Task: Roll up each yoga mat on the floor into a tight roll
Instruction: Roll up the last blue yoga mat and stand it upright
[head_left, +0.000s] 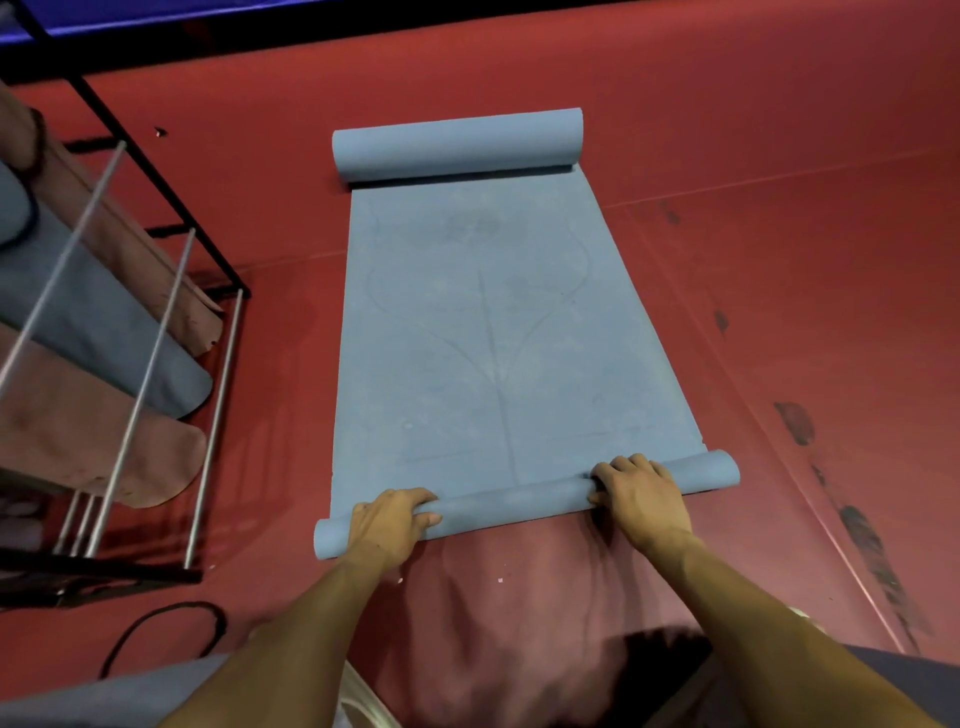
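Note:
A blue yoga mat (483, 332) lies on the red floor, stretching away from me. Its near end is wound into a thin roll (519, 501) that runs slightly askew, higher on the right. My left hand (389, 519) grips the roll near its left end, fingers curled over the top. My right hand (641, 493) grips it near the right end in the same way. The mat's far end curls up into a thicker roll (457, 145).
A black metal rack (156, 291) with silver bars stands at the left, holding several blue and pink rolled mats. A black cable loop (161, 629) lies on the floor near my left arm. Dark scuff marks streak the red floor (805, 260) at the right.

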